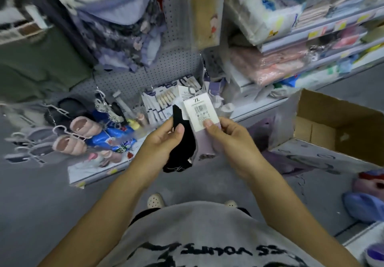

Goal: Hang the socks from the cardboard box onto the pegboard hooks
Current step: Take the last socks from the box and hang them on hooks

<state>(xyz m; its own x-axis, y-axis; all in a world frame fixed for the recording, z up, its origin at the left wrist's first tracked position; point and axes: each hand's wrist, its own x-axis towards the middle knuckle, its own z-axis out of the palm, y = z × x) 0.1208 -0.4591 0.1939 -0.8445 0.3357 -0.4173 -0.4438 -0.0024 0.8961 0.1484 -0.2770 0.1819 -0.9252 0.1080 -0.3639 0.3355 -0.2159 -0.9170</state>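
Head view: left hand point(164, 140) clutches black sock point(182, 142), right hand point(226, 140) pinches lilac sock's point(204, 142) label point(200, 111) (thumbs up).

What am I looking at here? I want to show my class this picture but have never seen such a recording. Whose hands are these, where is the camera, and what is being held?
There is no machine here. A person wears one camera on the head, looking forward and down, so you see their own arms. The left hand holds a black sock; the right hand holds a pale purple sock by its white card label. Ahead is a grey pegboard with hooks, where packets already hang. On the right, an open cardboard box stands on the floor; its contents cannot be seen. Pink slippers hang at the left. The picture is blurred at the edges.
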